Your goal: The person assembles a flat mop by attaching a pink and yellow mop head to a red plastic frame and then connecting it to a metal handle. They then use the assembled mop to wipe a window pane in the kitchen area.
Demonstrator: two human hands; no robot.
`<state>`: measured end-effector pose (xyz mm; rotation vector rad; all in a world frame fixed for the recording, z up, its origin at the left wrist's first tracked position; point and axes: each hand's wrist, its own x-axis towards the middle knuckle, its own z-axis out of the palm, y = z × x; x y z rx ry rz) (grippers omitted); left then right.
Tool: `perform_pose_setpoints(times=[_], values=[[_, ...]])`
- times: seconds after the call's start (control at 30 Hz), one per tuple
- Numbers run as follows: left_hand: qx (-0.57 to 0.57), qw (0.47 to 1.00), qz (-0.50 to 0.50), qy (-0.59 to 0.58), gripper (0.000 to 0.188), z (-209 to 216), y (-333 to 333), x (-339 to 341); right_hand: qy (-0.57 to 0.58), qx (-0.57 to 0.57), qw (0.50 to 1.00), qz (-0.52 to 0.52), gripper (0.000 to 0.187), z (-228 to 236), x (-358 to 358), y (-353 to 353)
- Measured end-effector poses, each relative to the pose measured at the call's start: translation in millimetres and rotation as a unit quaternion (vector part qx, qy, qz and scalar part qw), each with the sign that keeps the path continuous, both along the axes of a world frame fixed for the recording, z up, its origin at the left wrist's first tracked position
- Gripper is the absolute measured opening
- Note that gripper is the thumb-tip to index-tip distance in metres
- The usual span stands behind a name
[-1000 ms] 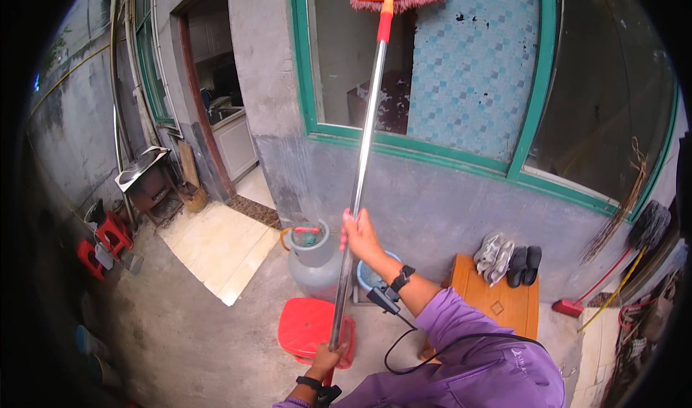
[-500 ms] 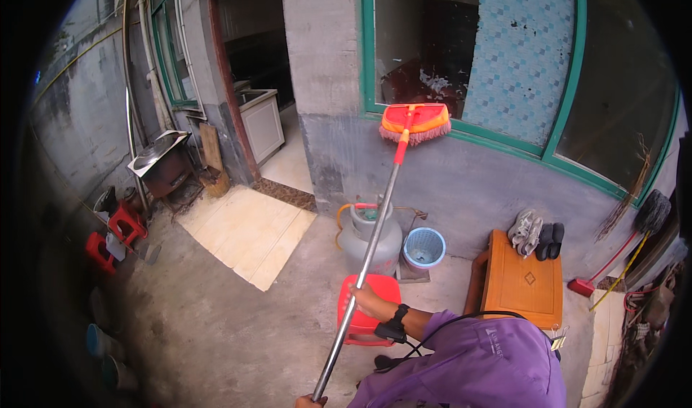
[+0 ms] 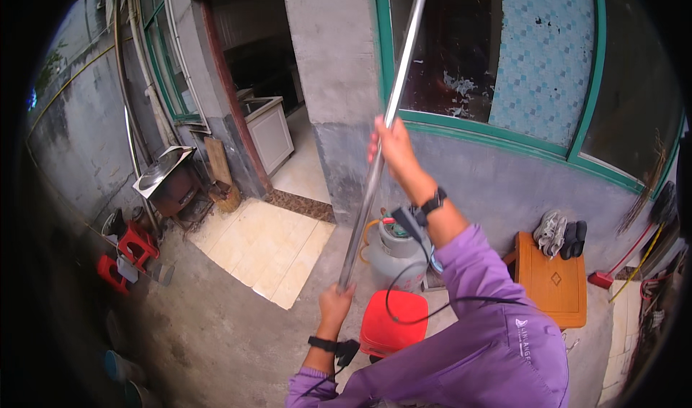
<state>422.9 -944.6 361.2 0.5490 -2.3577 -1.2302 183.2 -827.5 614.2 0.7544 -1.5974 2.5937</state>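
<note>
From my remote view, I'm seeing both grips closing around a long, round, silver metal pole (image 3: pixel 365 206). Its long axis is slanting up and rightward from the left hand (image 3: pixel 336 304), through the right hand (image 3: pixel 396 148), which is sitting nearer the out-of-view top, past the green window frame's (image 3: pixel 490 136) lower-left corner.

The person wears a purple jacket (image 3: pixel 461 357) with long sleeves (image 3: pixel 477 264), and it bears a small white print (image 3: pixel 522 339). Two black wrist straps (image 3: pixel 323 344) each carry a small dark box (image 3: pixel 409 223), and a thin black cable (image 3: pixel 497 299) crosses the purple cloth.
</note>
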Motion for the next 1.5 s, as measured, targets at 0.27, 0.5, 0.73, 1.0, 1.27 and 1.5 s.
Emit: perform_pose_setpoints(times=[0.27, 0.5, 0.73, 1.0, 1.27, 1.5], values=[[0.088, 0.989, -0.114, 0.041, 0.037, 44.1, -30.8, -102.6, 0.05, 0.02, 0.982, -0.18, 0.027, 76.7, -77.8, -36.3], [0.059, 0.983, -0.12, -0.127, 0.036, -76.5, -128.2, 4.1, -0.05, 0.018, 0.985, -0.164, 0.024, -83.5, -2.6, -108.4], [-0.067, 0.963, -0.065, -0.252, 0.033, -103.1, -233.8, 177.6, -0.211, 0.007, 0.965, -0.157, 0.024, -231.6, 118.6, -197.0], [-0.185, 0.936, -0.032, -0.299, 0.03, -73.0, -326.9, 263.0, -0.355, -0.011, 0.924, -0.143, 0.026, -287.6, 177.0, -268.5], [-0.119, 0.931, -0.082, -0.336, 0.035, -89.1, -360.3, 309.5, -0.387, 0.047, 0.917, -0.083, 0.024, -307.4, 213.6, -295.5], [-0.111, 0.936, -0.096, -0.32, 0.029, -90.5, -500.6, 343.9, -0.398, -0.013, 0.902, 0.168, 0.042, -283.6, 251.0, -275.1]])
